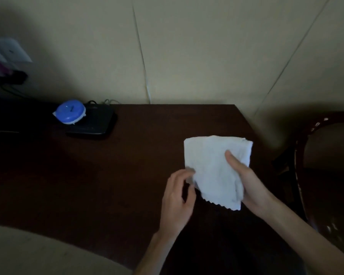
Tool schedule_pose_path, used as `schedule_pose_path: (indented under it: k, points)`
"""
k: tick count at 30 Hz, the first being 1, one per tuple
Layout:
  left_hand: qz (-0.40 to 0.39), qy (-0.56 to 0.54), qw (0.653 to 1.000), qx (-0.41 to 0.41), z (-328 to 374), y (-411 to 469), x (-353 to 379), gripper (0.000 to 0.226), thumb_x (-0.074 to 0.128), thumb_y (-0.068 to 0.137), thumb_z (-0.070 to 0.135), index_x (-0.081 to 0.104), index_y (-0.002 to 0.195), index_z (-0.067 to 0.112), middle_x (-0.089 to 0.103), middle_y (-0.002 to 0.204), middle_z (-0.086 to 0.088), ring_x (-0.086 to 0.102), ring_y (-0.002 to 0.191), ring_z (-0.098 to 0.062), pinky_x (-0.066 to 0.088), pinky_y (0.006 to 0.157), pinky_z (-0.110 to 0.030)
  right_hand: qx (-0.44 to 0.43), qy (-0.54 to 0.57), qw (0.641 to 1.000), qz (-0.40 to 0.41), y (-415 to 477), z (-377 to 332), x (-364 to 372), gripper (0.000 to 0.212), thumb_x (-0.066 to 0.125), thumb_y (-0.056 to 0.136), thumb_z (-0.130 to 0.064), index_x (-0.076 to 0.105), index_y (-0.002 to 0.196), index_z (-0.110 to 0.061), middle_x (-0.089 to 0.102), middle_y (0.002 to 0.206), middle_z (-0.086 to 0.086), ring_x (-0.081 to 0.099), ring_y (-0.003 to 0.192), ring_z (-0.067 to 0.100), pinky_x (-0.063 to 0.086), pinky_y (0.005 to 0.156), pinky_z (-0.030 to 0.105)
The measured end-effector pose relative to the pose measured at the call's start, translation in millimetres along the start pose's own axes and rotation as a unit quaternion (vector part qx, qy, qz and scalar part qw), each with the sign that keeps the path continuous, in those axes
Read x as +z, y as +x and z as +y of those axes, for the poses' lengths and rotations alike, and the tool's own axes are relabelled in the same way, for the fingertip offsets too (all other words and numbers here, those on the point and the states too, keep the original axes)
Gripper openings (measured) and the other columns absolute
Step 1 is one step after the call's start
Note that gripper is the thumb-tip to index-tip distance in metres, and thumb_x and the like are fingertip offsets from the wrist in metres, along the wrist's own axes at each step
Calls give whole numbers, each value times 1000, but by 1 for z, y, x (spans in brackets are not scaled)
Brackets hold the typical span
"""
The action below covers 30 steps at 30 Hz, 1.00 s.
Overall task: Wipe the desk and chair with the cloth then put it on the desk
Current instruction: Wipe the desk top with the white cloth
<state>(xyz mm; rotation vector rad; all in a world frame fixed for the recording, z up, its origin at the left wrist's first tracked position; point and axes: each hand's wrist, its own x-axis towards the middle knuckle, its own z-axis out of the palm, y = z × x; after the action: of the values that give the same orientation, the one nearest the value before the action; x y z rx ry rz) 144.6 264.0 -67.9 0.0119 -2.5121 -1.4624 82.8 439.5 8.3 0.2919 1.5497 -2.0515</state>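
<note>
The right hand [248, 185] clamps its grip on the cloth [211, 165], long axis pointing away; left hand [177, 199] pinches its edge.

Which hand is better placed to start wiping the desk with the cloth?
Likely right: the right hand grips the cloth, thumb across its top, above the desk; the left hand only touches one corner.

The right hand's [250, 185] fingers lay hidden under the cloth [207, 161]. The left hand's [177, 199] fingertips were blurred, their grip unclear. At three o'clock the chair [314, 126] was cut by the edge; at ten o'clock, a blurred wall plate [16, 50].
</note>
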Motion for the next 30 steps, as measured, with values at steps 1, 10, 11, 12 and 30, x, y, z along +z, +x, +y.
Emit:
schedule_pose_path:
  k: [1, 10, 11, 12, 30]
  points:
    - [-21, 30, 996, 77, 8, -1, -6, 35, 57, 96, 21, 55, 131, 27, 51, 136, 16, 47, 131, -5, 42, 108, -28, 8, 40, 999, -5, -4, -7, 2, 49, 59, 89, -49, 56, 131, -22, 69, 123, 6, 65, 113, 24, 47, 98, 44]
    - [-139, 129, 961, 199, 36, 20, -31, 56, 60, 91, 58, 48, 139, 32, 42, 144, 16, 35, 137, -3, 31, 111, -22, 67, 130, 988, -50, -5, -34, 10, 78, 50, 83, -73, 61, 129, -11, 64, 128, 17, 61, 118, 34, 50, 96, 48]
    - [-141, 93, 970, 173, 38, 24, -32, 52, 61, 89, 59, 51, 135, 36, 43, 141, 22, 38, 135, -2, 32, 109, -19, 76, 133, 986, -63, -5, -37, 9, 82, 47, 82, -76, 61, 129, -11, 63, 129, 17, 60, 119, 36, 48, 99, 50]
    - [-149, 55, 977, 141, 40, 26, -33, 50, 62, 88, 61, 53, 133, 41, 43, 138, 27, 39, 133, -1, 31, 107, -14, 83, 128, 986, -69, -4, -38, 8, 85, 46, 80, -79, 61, 129, -11, 62, 130, 18, 59, 120, 37, 45, 101, 52]
    - [-140, -220, 952, -159, 67, 27, -33, 9, 68, 93, 24, 68, 90, 16, 71, 87, -2, 68, 81, -15, 54, 70, -23, 25, -122, 970, -208, -20, -8, 4, 47, 61, 94, -43, 50, 136, -26, 61, 132, 9, 57, 124, 27, 41, 107, 51]
